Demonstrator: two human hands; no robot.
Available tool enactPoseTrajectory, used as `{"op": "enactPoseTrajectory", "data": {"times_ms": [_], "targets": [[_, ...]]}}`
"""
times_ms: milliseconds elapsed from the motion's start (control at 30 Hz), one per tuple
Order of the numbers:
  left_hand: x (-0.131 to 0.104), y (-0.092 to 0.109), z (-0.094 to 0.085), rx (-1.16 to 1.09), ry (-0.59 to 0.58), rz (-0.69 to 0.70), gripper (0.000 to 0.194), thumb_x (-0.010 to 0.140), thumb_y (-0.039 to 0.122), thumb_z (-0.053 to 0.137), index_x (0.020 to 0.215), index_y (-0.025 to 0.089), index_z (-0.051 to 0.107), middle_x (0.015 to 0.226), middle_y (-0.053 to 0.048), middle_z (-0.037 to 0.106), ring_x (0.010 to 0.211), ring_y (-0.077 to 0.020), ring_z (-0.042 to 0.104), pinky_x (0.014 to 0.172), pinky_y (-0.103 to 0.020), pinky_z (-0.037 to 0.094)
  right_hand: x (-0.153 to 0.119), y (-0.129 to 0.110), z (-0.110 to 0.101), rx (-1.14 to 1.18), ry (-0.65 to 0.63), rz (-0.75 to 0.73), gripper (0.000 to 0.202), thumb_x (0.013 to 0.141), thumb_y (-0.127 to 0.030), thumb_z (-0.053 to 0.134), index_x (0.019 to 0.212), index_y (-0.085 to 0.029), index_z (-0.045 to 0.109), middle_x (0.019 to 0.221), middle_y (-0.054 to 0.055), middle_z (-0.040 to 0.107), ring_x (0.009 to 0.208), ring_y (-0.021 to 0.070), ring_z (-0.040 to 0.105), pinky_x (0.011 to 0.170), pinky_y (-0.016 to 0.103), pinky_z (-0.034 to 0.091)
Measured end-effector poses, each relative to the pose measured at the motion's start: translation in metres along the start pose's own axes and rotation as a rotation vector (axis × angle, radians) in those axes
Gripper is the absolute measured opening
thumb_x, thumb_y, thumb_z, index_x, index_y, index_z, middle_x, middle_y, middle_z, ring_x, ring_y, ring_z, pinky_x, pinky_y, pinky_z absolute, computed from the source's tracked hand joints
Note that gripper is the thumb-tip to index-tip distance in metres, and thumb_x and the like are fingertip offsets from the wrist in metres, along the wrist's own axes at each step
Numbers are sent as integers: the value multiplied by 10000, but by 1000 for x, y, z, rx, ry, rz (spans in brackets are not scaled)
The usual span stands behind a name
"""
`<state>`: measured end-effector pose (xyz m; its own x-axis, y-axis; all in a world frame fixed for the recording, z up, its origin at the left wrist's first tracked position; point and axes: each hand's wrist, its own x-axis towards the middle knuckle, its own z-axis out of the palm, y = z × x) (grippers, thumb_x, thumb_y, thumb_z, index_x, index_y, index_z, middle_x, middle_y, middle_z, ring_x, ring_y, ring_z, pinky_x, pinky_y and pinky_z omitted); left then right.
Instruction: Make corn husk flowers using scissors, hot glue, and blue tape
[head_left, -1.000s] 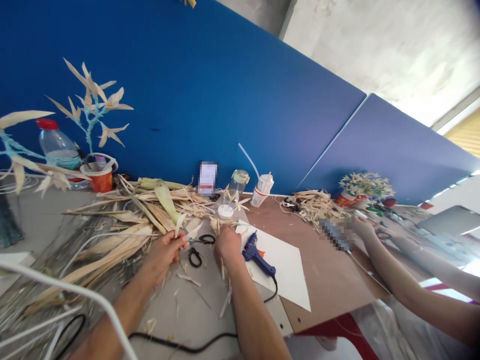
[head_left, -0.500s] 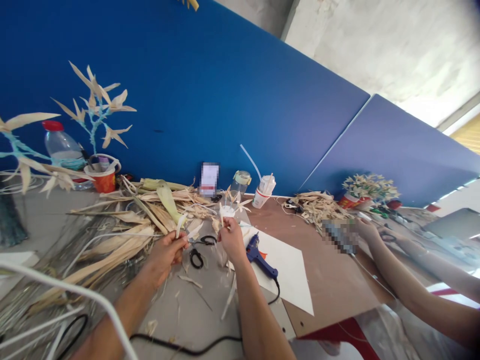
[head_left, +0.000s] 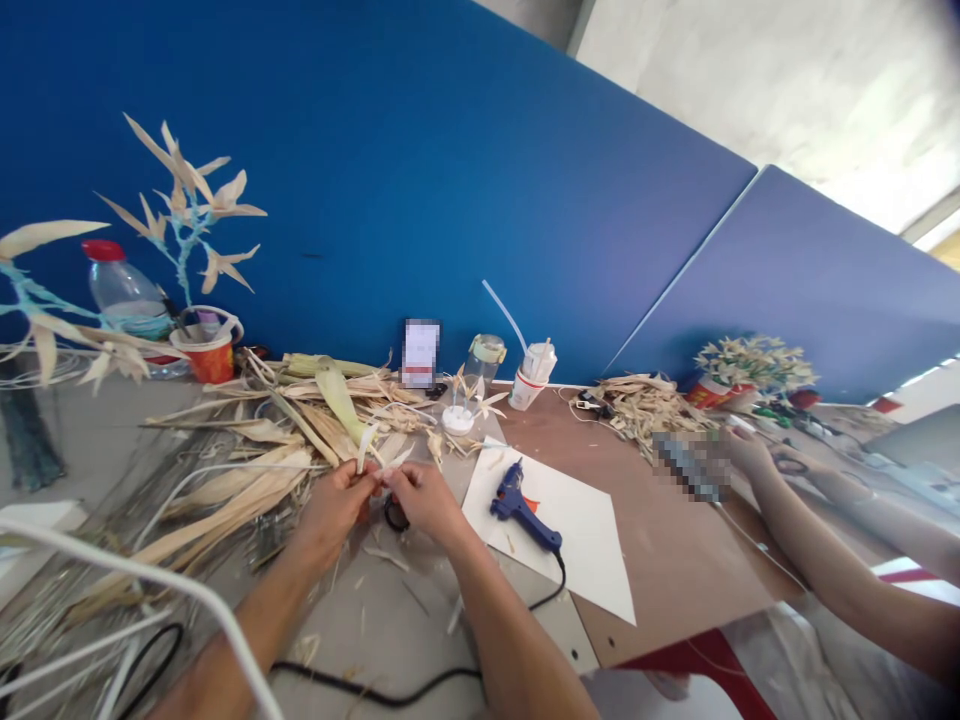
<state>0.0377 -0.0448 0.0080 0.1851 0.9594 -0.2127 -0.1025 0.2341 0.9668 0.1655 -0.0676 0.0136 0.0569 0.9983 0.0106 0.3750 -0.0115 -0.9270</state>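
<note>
My left hand is closed in a pinch on a pale corn husk strip that sticks up from its fingers. My right hand meets it from the right, thumb and finger pressed together against the same pale piece; what exactly lies between those fingertips is too small to make out. Beneath the hands, black-handled scissors lie mostly hidden. Behind them spreads a heap of dry corn husks. A small white base with husk flowers stands just beyond my right hand.
A blue glue gun lies on white paper, its cord running across the table. White tubing arches at the lower left. A red cup, a bottle and a phone stand along the blue partition. At right are a co-worker's hands.
My right hand has moved left and down from beside the white flower base to meet my left hand, now covering much of the scissors. My left hand stays nearly in place.
</note>
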Motion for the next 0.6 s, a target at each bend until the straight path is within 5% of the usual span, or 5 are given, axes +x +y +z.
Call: {"op": "enactPoseTrajectory", "data": {"times_ms": [133, 300, 600], "targets": [[-1, -2, 1, 51, -58, 37, 315, 622, 432, 707, 727, 162, 584, 557, 14, 572, 463, -102, 436, 455, -226, 292, 0, -3, -2, 50, 1, 167, 419, 896, -360, 465, 530, -166, 530, 444, -51, 429, 445, 78, 381, 487, 225, 270], [-1, 2, -3, 98, -251, 139, 339, 679, 489, 677, 657, 167, 572, 536, 26, 518, 444, -80, 342, 441, -230, 243, -1, -8, -12, 467, -241, 440, 471, 912, -407, 444, 510, -167, 496, 332, -77, 351, 302, 50, 221, 369, 206, 159], [3, 0, -13, 54, -271, 72, 366, 670, 494, 711, 733, 168, 555, 552, 61, 450, 438, -57, 289, 427, -216, 190, 4, 1, -24, 896, -556, 477, 518, 978, -392, 308, 525, -174, 434, 345, -76, 320, 270, 47, 137, 300, 175, 92]]}}
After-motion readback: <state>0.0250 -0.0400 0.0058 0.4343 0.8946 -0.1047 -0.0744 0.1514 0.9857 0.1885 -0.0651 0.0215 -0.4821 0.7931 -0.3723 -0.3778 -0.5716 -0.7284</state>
